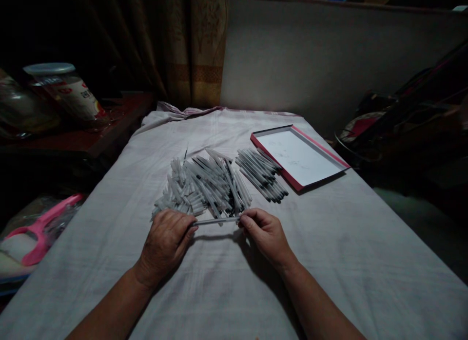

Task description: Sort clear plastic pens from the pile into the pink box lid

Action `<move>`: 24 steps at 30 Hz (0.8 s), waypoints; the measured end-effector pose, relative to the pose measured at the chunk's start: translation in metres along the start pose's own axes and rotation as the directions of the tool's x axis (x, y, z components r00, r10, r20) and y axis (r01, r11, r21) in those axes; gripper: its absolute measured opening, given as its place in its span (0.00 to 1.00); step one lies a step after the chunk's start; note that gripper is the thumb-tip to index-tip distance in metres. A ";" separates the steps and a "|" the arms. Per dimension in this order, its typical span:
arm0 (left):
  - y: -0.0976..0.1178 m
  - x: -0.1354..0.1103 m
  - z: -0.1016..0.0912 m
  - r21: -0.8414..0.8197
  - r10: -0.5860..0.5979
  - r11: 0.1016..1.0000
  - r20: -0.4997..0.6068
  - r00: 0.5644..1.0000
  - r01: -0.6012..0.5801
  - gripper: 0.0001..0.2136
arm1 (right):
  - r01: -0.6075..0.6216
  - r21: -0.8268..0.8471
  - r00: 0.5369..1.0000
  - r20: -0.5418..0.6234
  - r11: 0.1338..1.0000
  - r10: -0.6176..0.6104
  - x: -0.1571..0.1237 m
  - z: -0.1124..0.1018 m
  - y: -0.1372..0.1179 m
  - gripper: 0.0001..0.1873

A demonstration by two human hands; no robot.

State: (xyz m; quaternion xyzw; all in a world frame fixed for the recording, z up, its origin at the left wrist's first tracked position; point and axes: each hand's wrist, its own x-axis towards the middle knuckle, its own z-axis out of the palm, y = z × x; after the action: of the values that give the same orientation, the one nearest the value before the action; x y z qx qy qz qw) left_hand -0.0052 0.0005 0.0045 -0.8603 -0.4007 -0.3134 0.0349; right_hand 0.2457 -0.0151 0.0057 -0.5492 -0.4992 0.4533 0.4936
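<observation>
A slim, translucent pen (216, 221) is stretched level between my two hands, just above the cloth. My left hand (166, 240) pinches its left end, and my right hand (263, 235) has thumb and fingers closed on its right end. Right behind it lies a loose heap of pen barrels (210, 181), with small whitish caps or tube pieces (179, 194) on its left side. To the right of the heap, a neater bundle of dark-tipped pens (261, 172) lies side by side. My fingers hide both tips of the held pen.
A shallow red-edged box lid (303, 155) with a white inside rests behind the bundle, on a pale checked cloth (347, 242). At the left are a dark red table (120, 118) bearing a lidded jar (73, 94), and a pink plastic object (40, 230). A curtain (206, 47) hangs behind.
</observation>
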 end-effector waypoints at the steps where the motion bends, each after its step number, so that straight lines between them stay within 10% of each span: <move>1: 0.000 0.000 0.000 -0.004 -0.006 1.000 0.013 1.000 0.006 0.07 | 0.003 0.012 1.000 -0.002 1.000 -0.003 0.000 -0.001 0.000 0.11; 24: -0.001 0.001 -0.001 -0.001 -0.021 1.000 0.097 0.995 0.021 0.11 | 0.046 -0.030 0.998 0.047 0.998 -0.044 0.001 -0.006 0.003 0.10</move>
State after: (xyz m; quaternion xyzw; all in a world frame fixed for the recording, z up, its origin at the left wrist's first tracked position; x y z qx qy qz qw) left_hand -0.0057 0.0014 0.0052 -0.8703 -0.4105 -0.2720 0.0110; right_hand 0.2522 -0.0144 0.0031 -0.5348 -0.5298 0.4468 0.4833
